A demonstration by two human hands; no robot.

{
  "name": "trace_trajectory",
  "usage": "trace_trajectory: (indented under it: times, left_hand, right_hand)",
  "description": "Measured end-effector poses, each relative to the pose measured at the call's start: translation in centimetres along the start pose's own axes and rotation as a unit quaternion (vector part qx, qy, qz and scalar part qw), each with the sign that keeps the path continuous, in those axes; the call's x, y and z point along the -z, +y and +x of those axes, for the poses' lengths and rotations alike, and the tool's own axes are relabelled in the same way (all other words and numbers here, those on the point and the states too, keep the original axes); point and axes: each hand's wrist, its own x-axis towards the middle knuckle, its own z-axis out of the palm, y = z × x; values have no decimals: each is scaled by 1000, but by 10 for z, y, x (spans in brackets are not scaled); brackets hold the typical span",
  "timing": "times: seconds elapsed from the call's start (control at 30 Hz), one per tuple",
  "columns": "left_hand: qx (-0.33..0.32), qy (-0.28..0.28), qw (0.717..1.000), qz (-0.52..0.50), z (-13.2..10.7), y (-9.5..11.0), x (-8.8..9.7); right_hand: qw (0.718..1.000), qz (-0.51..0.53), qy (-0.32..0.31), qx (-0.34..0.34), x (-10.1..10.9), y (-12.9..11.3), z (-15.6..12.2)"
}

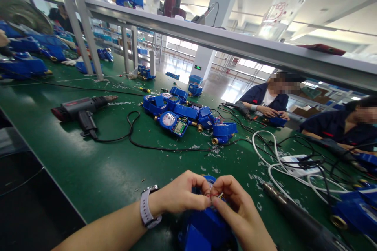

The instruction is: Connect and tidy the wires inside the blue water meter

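My left hand (179,194) and my right hand (235,210) meet at the bottom centre, fingertips pinching thin red and yellow wires (212,195). These wires rise from a blue water meter (206,225), which sits directly under my hands and is partly hidden by them. The pinched wire ends are mostly covered by my fingers, so their exact join cannot be seen. A grey smartwatch (149,206) is on my left wrist. A dark heat gun (297,213) lies on the bench to the right of my right hand.
A green bench mat (97,172) is littered with plastic scraps. Several blue meters (173,117) lie ahead among black cords, beside a red-and-black heat gun (82,111). White cables (273,157) and co-workers (265,100) are at right; a metal rail (206,35) runs overhead.
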Motion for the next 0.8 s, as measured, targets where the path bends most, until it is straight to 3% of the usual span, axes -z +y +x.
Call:
trace_trajectory:
  times: [0.17, 0.37, 0.5, 0.8]
  left_hand:
    - [6, -5, 1000, -2, 1, -2, 2]
    - [-5, -9, 1000, -12, 2, -7, 2]
    - [-2, -6, 1000, -30, 3, -9, 2]
    - [-3, -8, 1000, 15, 1, -2, 3]
  right_hand:
    - [998, 3, 65, 12, 0, 11, -2]
    - [999, 15, 11, -38, 3, 8, -3]
    - [999, 31, 0, -32, 4, 6, -3]
    - [998, -4, 56, -8, 11, 13, -5]
